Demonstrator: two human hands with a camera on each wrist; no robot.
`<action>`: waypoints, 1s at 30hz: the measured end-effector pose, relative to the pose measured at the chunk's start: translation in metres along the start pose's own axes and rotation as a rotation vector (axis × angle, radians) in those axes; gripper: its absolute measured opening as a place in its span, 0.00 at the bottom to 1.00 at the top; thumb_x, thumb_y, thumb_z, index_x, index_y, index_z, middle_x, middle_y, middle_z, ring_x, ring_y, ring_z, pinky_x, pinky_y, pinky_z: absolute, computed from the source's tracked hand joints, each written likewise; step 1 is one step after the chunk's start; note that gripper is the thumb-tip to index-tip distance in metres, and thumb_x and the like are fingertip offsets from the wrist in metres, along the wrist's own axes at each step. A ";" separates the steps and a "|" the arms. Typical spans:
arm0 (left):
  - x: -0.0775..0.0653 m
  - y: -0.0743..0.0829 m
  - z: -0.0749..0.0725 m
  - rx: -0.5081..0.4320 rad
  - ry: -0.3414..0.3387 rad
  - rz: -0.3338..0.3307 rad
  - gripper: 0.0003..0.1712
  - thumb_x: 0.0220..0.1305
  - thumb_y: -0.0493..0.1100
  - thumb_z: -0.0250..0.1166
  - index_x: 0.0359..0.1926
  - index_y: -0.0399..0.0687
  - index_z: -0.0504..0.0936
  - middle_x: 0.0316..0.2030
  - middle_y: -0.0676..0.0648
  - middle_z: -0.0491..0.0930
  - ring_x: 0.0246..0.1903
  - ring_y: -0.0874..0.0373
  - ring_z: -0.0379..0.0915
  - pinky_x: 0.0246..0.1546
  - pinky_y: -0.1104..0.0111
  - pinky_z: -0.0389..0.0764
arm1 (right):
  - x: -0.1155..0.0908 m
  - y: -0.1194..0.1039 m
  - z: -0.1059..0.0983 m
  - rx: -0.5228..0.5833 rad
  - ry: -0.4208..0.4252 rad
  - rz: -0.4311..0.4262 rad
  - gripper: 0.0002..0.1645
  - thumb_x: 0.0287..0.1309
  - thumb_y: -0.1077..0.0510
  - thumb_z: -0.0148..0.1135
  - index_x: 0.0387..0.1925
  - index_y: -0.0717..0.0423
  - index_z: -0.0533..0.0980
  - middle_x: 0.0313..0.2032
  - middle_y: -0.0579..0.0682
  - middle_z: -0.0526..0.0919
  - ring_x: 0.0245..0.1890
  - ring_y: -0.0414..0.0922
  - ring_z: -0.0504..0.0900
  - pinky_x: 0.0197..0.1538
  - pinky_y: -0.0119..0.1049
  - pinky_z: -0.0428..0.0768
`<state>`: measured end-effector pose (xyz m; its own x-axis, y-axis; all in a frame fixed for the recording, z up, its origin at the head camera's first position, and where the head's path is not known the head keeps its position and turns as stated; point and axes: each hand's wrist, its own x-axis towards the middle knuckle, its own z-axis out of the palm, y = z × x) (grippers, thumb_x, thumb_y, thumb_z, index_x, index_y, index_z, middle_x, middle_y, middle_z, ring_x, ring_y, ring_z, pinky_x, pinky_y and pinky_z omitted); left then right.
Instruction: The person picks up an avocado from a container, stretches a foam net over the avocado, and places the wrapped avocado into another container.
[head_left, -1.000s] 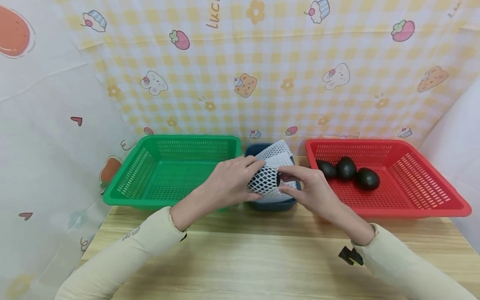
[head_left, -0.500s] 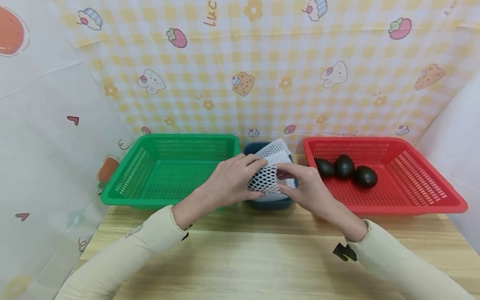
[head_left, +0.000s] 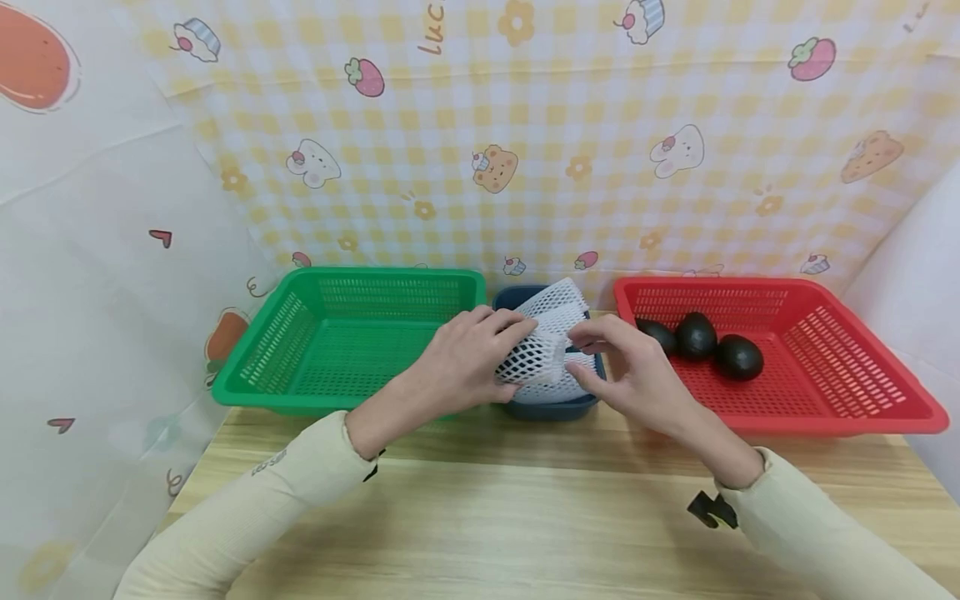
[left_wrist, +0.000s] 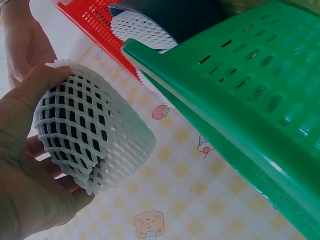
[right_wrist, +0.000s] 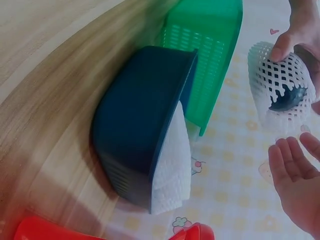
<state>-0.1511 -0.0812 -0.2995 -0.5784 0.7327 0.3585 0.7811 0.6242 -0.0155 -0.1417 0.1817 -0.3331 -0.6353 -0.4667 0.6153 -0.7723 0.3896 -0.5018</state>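
My left hand (head_left: 468,358) grips an avocado (right_wrist: 290,99) wrapped in a white foam net sleeve (left_wrist: 125,137), thumb on one side and fingers on the other. The fruit's dark skin shows through the mesh, and the sleeve's loose end reaches past it. Just right of that end, my right hand (head_left: 637,371) holds nothing, its fingers and thumb spread apart. In the right wrist view its fingertips are a short way from the sleeve. Below both hands stands a dark blue bin (head_left: 551,411) with more white foam nets (head_left: 558,298) in it.
On the left is a green plastic basket (head_left: 348,403) with slotted walls. A red basket (head_left: 780,423) on the right contains dark avocados (head_left: 738,358). All stand on a wooden table (head_left: 480,517) before a checked cloth backdrop (head_left: 420,125).
My right fingers were at the sleeve's open end and have come away to the right. The avocado's dark end, visible there a second ago, is now covered by the net. My left hand keeps its grip.
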 end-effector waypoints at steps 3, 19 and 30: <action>0.001 0.000 -0.001 0.002 -0.011 0.002 0.46 0.49 0.54 0.82 0.67 0.42 0.76 0.60 0.42 0.77 0.52 0.44 0.75 0.53 0.55 0.77 | 0.001 0.000 0.000 0.038 -0.041 0.013 0.35 0.48 0.68 0.79 0.58 0.61 0.75 0.54 0.54 0.80 0.52 0.49 0.80 0.53 0.40 0.80; 0.003 0.007 0.003 -0.037 0.020 0.042 0.43 0.51 0.55 0.80 0.66 0.44 0.77 0.59 0.45 0.77 0.50 0.48 0.74 0.50 0.60 0.77 | 0.016 0.000 0.019 0.122 -0.246 0.165 0.49 0.53 0.52 0.80 0.71 0.52 0.64 0.58 0.50 0.78 0.50 0.46 0.80 0.48 0.42 0.83; -0.001 -0.005 0.011 -0.308 0.174 0.091 0.54 0.46 0.53 0.85 0.71 0.44 0.69 0.65 0.42 0.68 0.58 0.48 0.71 0.57 0.61 0.75 | 0.012 0.005 0.023 0.168 -0.188 0.195 0.42 0.52 0.57 0.79 0.66 0.58 0.70 0.52 0.50 0.81 0.46 0.45 0.80 0.45 0.40 0.83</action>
<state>-0.1567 -0.0817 -0.3101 -0.4748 0.7080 0.5227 0.8773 0.4278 0.2175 -0.1533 0.1600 -0.3422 -0.7495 -0.5406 0.3821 -0.6156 0.3567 -0.7028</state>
